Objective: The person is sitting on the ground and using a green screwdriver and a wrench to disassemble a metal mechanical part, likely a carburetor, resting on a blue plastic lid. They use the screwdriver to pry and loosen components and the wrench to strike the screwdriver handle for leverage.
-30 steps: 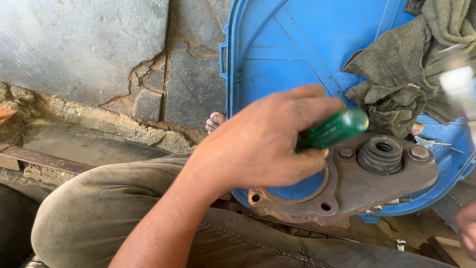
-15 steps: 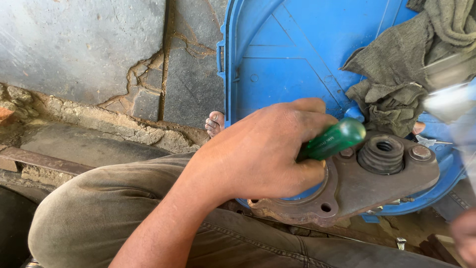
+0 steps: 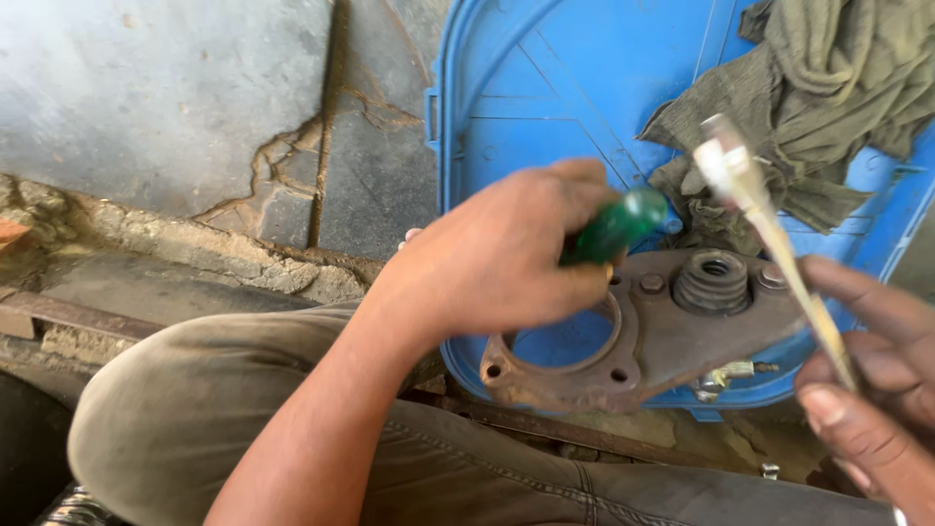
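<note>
Cracked concrete floor (image 3: 195, 127): your left hand (image 3: 506, 258) grips the green-handled tool (image 3: 614, 226) over the rusty plate (image 3: 672, 341); your right hand (image 3: 867, 390) pinches the pale stick (image 3: 769, 229). Plate remains unfinished.

A green-handled screwdriver (image 3: 616, 226) sits at frame centre, handle tilted up to the right, its shaft hidden. A thin, pale stick-like tool (image 3: 769, 229) slants from upper right down toward the lower right corner, slightly blurred.

Glossy green plastic handle (image 3: 617, 226), rusty rough metal plate (image 3: 654, 336), smooth blue plastic lid (image 3: 545, 107), matt crumpled cloth (image 3: 828, 97)
</note>
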